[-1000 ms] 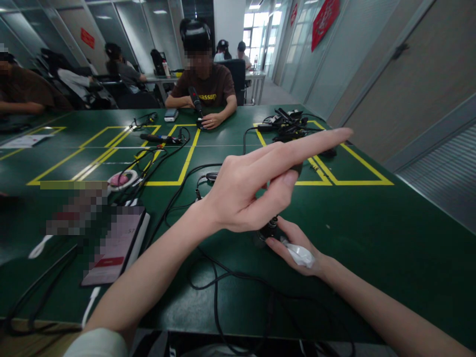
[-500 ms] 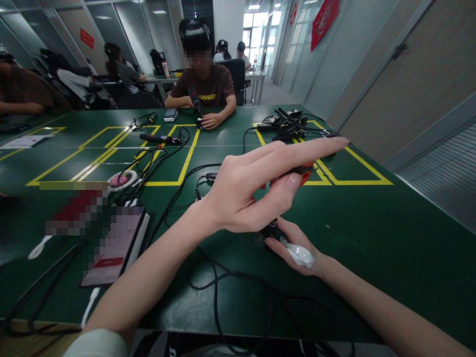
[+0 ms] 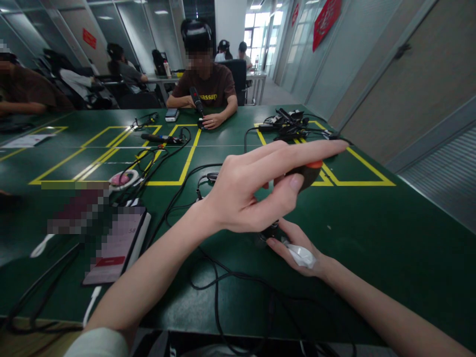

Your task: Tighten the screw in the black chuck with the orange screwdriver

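My left hand point(image 3: 245, 191) reaches across the middle of the green table point(image 3: 372, 233), index finger stretched out to the right. Under its fingers and thumb sits a black rounded object with an orange band point(image 3: 309, 172), which juts out to the right. Just below, my right hand point(image 3: 293, 245) rests on the table, fingers around a small black base point(image 3: 269, 231). A crumpled white tissue point(image 3: 301, 255) lies in its palm. My left hand hides whatever joins the base to the black and orange object.
Black cables point(image 3: 215, 287) loop over the table near me. A white-edged tablet point(image 3: 117, 245) and a pink ring-shaped item point(image 3: 121, 178) lie to the left. Across the table a person point(image 3: 208, 82) holds a microphone point(image 3: 196, 99). A cable pile point(image 3: 288, 121) lies at the far right. Yellow lines point(image 3: 186, 161) mark the table.
The black and orange object has come further out to the right from under my left fingers. My index finger has dropped slightly. My right hand has stayed put.
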`<act>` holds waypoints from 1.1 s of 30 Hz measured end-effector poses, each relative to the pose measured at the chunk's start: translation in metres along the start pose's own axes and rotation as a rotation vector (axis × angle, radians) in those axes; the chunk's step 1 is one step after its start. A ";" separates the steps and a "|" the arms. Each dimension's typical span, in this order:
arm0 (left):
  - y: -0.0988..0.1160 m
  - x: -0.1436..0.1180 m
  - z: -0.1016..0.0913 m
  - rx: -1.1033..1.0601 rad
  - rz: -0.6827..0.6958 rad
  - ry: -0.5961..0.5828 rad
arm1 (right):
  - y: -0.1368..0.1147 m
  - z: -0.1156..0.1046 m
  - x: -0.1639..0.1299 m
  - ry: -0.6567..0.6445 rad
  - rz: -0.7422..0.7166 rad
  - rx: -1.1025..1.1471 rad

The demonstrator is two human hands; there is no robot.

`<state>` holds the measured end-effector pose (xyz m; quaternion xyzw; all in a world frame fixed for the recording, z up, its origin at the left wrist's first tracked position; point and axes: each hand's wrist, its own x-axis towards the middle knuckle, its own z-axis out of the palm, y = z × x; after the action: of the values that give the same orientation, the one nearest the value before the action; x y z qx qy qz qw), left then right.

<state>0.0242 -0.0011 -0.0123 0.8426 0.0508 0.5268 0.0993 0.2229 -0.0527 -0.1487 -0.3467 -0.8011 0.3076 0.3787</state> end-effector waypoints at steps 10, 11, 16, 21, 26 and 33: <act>0.001 0.002 0.001 -0.023 0.005 0.058 | -0.002 0.000 0.001 0.010 0.014 0.002; 0.001 0.002 0.001 -0.024 0.010 0.060 | -0.002 0.000 0.001 0.006 0.016 0.004; 0.000 0.003 0.001 0.001 0.025 0.054 | 0.001 0.000 -0.001 0.002 0.003 0.007; -0.003 0.004 0.002 0.032 0.085 0.085 | 0.005 0.000 -0.003 -0.010 0.019 0.012; -0.004 0.003 0.003 0.029 0.077 0.085 | 0.003 0.000 -0.002 -0.008 0.013 0.008; 0.002 0.001 -0.001 0.004 -0.010 0.056 | 0.004 0.000 -0.003 0.019 -0.027 -0.046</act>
<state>0.0243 -0.0030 -0.0105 0.8275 0.0587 0.5497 0.0986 0.2250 -0.0528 -0.1527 -0.3474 -0.8090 0.2806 0.3823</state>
